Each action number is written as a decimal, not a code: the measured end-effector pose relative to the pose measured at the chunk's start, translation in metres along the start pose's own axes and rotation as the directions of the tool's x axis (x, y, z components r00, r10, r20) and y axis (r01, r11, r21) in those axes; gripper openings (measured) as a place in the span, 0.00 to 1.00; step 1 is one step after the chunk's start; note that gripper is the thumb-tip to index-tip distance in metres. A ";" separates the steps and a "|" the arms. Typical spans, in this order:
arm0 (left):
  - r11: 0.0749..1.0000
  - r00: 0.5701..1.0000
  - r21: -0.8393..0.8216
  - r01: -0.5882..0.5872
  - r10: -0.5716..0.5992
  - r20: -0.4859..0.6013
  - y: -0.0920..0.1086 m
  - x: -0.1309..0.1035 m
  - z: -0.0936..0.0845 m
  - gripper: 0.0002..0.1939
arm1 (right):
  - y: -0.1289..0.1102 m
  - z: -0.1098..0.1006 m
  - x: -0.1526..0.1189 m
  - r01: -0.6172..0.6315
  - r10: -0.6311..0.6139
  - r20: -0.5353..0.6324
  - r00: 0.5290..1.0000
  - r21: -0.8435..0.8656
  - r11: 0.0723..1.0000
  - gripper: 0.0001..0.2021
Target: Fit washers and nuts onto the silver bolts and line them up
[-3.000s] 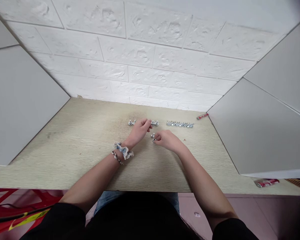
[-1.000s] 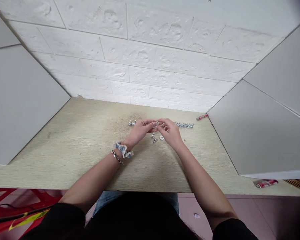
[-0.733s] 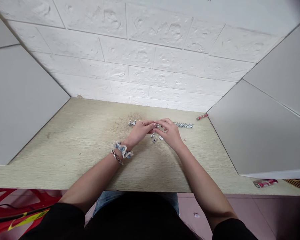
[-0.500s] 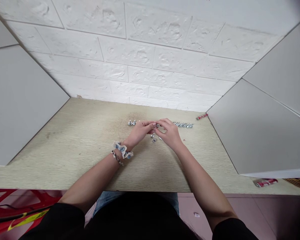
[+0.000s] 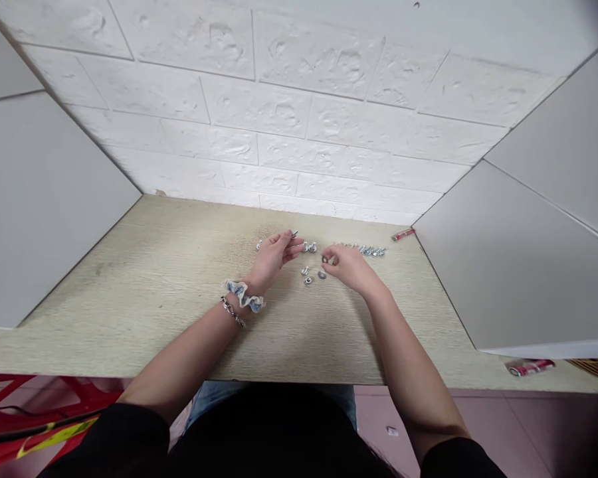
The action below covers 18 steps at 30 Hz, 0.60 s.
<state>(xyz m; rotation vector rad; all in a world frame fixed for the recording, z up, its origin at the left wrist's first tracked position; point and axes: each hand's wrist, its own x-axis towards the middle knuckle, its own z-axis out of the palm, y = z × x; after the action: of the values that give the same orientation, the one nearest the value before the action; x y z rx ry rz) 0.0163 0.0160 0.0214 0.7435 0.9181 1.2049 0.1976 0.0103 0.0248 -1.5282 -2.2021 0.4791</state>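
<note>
My left hand (image 5: 274, 255) pinches a small metal bolt (image 5: 294, 234) between thumb and forefinger, the other fingers stretched out to the right. To its right, my right hand (image 5: 347, 265) has thumb and fingertips closed on a flat grey washer (image 5: 325, 259). On the table between and just below the hands lie a loose bolt (image 5: 305, 271), a nut (image 5: 307, 281) and another washer (image 5: 321, 275). Two bolts with wide heads (image 5: 312, 247) stand behind them. Several silvery bolts (image 5: 373, 251) line up beyond my right hand, which partly covers that row. One more piece shows behind my left hand.
The pale wooden table (image 5: 179, 285) meets a white brick-pattern wall (image 5: 284, 139) at the back. Grey panels (image 5: 54, 212) flank both sides. A red battery (image 5: 403, 234) lies at the back right, another red battery (image 5: 531, 368) near the front right edge.
My hands were together over a small metal part and have now parted. The left moved up and left with the bolt, the right moved right with a washer, uncovering bolts between them.
</note>
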 end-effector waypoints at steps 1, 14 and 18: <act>1.000 1.000 -0.014 0.000 0.000 -0.005 0.000 0.000 0.000 0.11 | 0.002 0.000 0.000 -0.006 0.008 0.054 0.999 -0.042 0.999 0.05; 1.000 1.000 0.010 0.017 -0.017 0.011 0.001 -0.001 0.000 0.09 | 0.009 0.014 0.000 0.068 -0.038 0.216 0.976 -0.135 0.989 0.05; 0.999 1.000 0.046 0.008 -0.009 0.021 -0.002 0.000 -0.002 0.11 | 0.010 0.015 0.000 0.062 -0.032 0.215 0.976 -0.137 0.989 0.05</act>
<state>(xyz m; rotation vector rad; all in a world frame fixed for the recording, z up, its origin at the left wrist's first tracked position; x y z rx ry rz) 0.0155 0.0160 0.0186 0.7873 0.9331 1.1690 0.1981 0.0131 0.0069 -1.5553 -2.4785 0.5002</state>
